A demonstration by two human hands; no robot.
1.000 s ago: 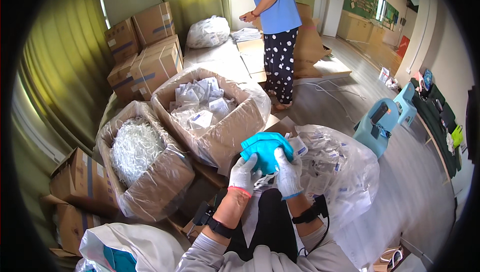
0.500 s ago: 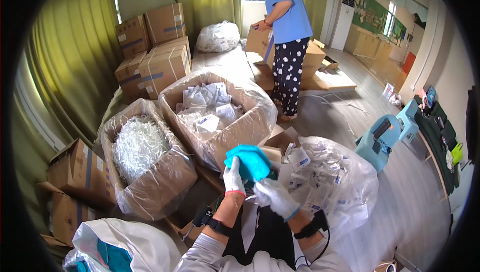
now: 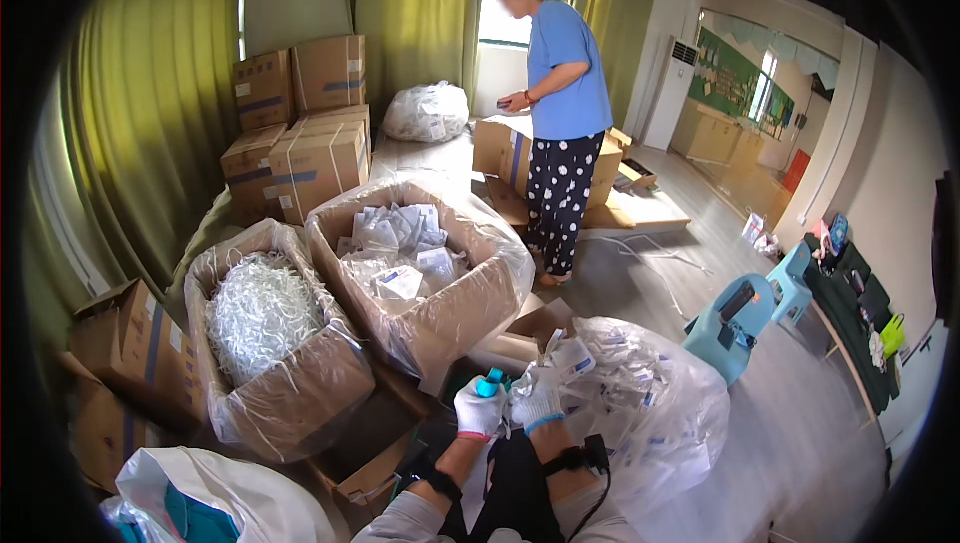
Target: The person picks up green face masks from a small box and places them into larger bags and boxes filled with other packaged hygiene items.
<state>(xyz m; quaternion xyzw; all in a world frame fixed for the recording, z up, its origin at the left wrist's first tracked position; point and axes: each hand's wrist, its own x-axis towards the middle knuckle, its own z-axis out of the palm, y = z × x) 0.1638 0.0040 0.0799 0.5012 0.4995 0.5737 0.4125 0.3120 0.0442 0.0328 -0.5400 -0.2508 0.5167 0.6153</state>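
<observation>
Both my hands wear white gloves and meet just above my lap. My left hand (image 3: 479,409) is closed around a bunched blue-green cloth item (image 3: 490,383), of which only a small tip shows above the fingers. My right hand (image 3: 536,405) is right beside it, fingers curled, touching the same bundle; what it grips is hard to see. Directly to the right lies a large clear plastic bag (image 3: 650,413) full of small white packets.
Two plastic-lined cardboard boxes stand ahead-left: one with white string-like pieces (image 3: 262,313), one with white packets (image 3: 405,248). Stacked sealed cartons (image 3: 300,143) line the curtain. A person in a blue top (image 3: 560,113) stands by more boxes. Blue small chairs (image 3: 735,323) stand at right. A white bag (image 3: 220,503) lies lower left.
The blue-green cloth item was spread between my hands, then bunched down into my left fist. My hands dropped lower and closer together; the view tilted up.
</observation>
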